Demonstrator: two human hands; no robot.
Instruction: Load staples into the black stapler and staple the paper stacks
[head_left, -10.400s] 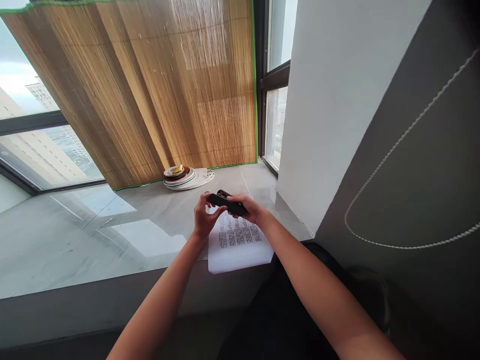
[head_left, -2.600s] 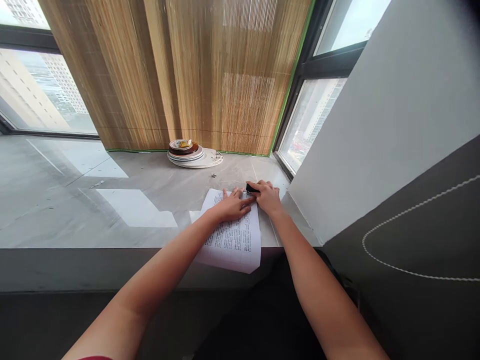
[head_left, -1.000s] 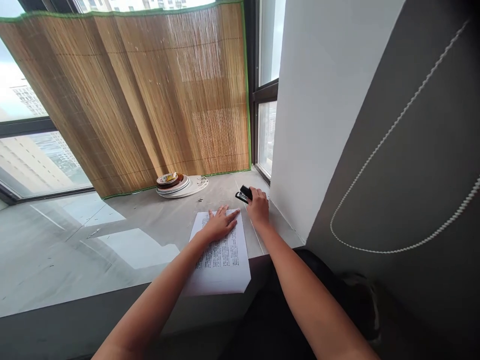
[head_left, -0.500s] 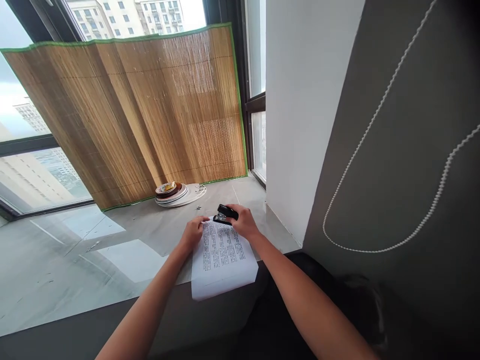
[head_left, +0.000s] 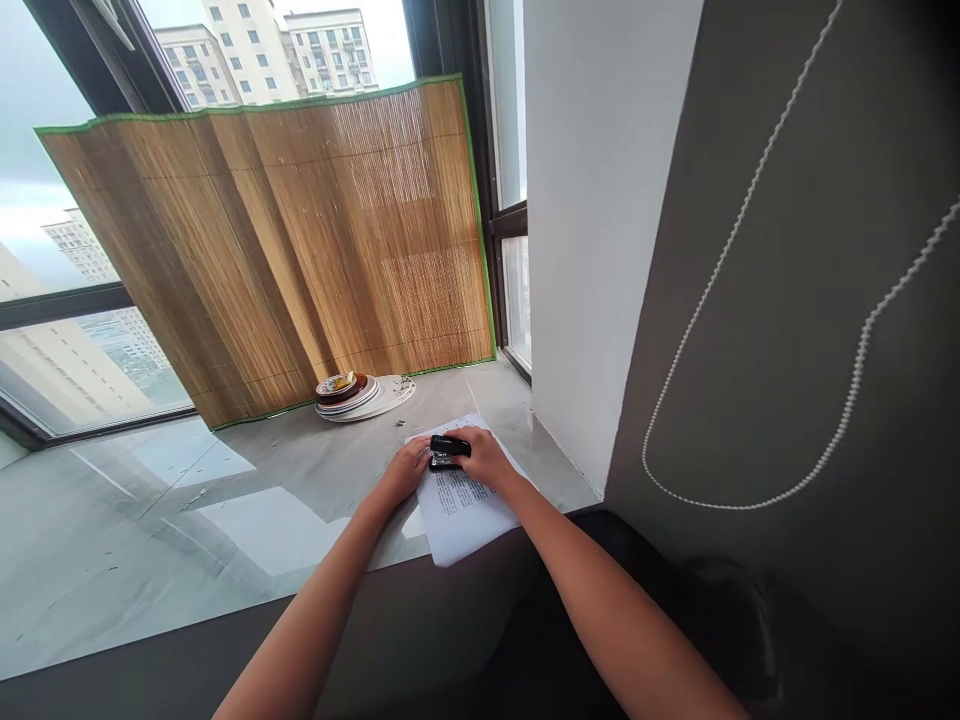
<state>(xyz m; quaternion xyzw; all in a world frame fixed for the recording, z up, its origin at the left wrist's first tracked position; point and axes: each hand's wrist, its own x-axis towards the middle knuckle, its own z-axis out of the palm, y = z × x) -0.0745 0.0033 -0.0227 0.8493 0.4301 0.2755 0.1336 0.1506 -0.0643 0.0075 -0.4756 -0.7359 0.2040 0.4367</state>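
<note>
Printed white paper [head_left: 469,520] lies on the grey stone sill, its near end at the sill's front edge. My right hand [head_left: 486,458] is wrapped round a black stapler [head_left: 448,451], which is over the upper part of the paper with its front end pointing left. My left hand [head_left: 407,468] rests at the paper's left edge, close to the stapler's front end. Its fingers are pressed together at the sheet; the fingertips are partly hidden beside the stapler.
A stack of plates [head_left: 347,398] stands on the sill [head_left: 255,480] before a bamboo mat [head_left: 300,240] leaning on the window. A white pillar [head_left: 592,230] rises at the right, with a hanging bead chain [head_left: 709,285] beyond it.
The paper has moved farther onto the sill and turned, its far end now beyond the stapler. The stapler and both hands are slightly lower in view, and my left hand is closer to the stapler.
</note>
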